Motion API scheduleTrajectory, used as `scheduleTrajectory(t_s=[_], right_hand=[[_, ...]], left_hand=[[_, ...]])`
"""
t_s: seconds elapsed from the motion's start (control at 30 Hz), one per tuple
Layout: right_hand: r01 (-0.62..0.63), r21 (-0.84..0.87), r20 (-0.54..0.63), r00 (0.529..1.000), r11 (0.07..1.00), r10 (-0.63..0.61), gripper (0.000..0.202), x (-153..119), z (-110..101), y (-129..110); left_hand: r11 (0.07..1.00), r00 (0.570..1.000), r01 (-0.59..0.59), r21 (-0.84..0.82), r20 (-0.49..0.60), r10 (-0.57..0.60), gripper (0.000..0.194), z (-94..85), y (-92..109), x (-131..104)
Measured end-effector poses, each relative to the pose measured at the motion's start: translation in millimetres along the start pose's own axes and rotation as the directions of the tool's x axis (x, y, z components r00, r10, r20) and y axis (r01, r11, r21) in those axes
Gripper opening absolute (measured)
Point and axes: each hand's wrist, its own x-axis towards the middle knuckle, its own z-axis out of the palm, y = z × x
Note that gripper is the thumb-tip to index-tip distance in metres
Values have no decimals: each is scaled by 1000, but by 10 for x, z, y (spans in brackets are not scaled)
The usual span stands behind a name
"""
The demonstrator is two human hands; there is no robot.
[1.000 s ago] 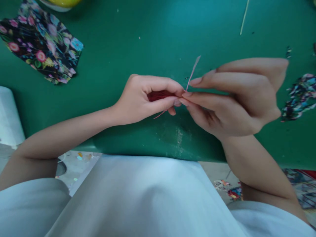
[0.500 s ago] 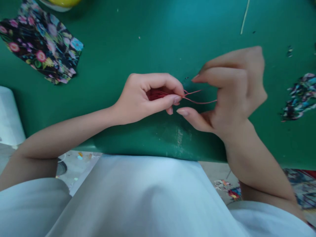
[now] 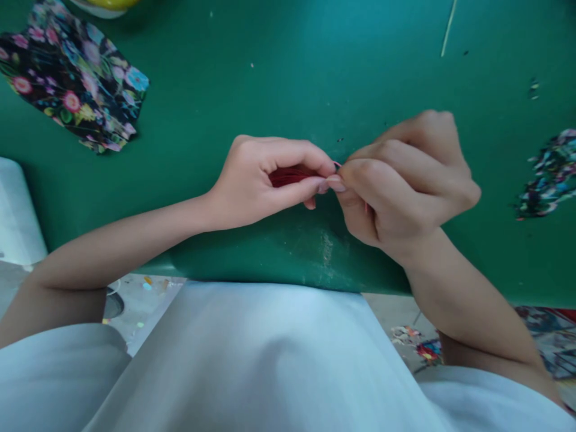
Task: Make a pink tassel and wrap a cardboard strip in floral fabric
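A green table [image 3: 288, 72] fills most of the view, its near edge running just above the person's pale grey garment [image 3: 270, 360], which takes up the whole bottom of the picture. Both bare forearms reach up from the lower corners and meet over the middle of the table. On the far left of the table lies a dark piece of floral fabric [image 3: 76, 78], flat and crumpled at its edges, well apart from the hands; a smaller scrap of patterned fabric [image 3: 549, 174] lies at the right edge. At the very top left the rim of a yellow bowl [image 3: 105, 5] is just in view, and a white object [image 3: 18, 210] sits beside the table at the left edge. The right hand [image 3: 405, 186] is curled with its knuckles raised, fingers bent inward, and its grip is pressed together at the fingertips, pinching the end of the red thread right where it leaves the other hand. The left hand [image 3: 265, 180] lies on its side, fingers folded into a loose fist, thumb and forefinger pressed together at the tip; its grip closes around a small bundle of red thread [image 3: 290, 175], which shows as a dark red patch in the hollow of the palm. The two hands touch at their fingertips. A thin pale stick [image 3: 449, 30] lies near the table's far right, and a few tiny dark specks [image 3: 533, 89] are scattered beyond it.
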Motion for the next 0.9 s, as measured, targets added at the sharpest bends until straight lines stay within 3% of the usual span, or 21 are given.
scheduleTrajectory(t_s=[0.17,0.33,0.53,0.73,0.83,0.9], right_hand=[[30,1,15,999,1000,-30,29,3,-28,-3],[10,110,-46,999,994,-5,18,-15,-1,23],[-112,179,-20,993,977,117,12,-9,10,-5],[-262,248,34,965,933,261,17,7,6,-59],[-332,270,63,943,904,328,20,9,11,-64],[-301,250,49,953,920,298,20,1,23,-57]], left_hand=[[998,999,-43,46,28,41,15,-9,-9,13],[999,999,-35,-32,18,36,13,-2,-2,4],[991,996,51,-124,85,-40,22,-44,-1,22],[958,990,135,-252,81,-118,36,-78,-5,64],[910,984,167,-380,120,-131,31,-64,-32,57],[860,983,175,-480,136,-125,21,-53,-50,50]])
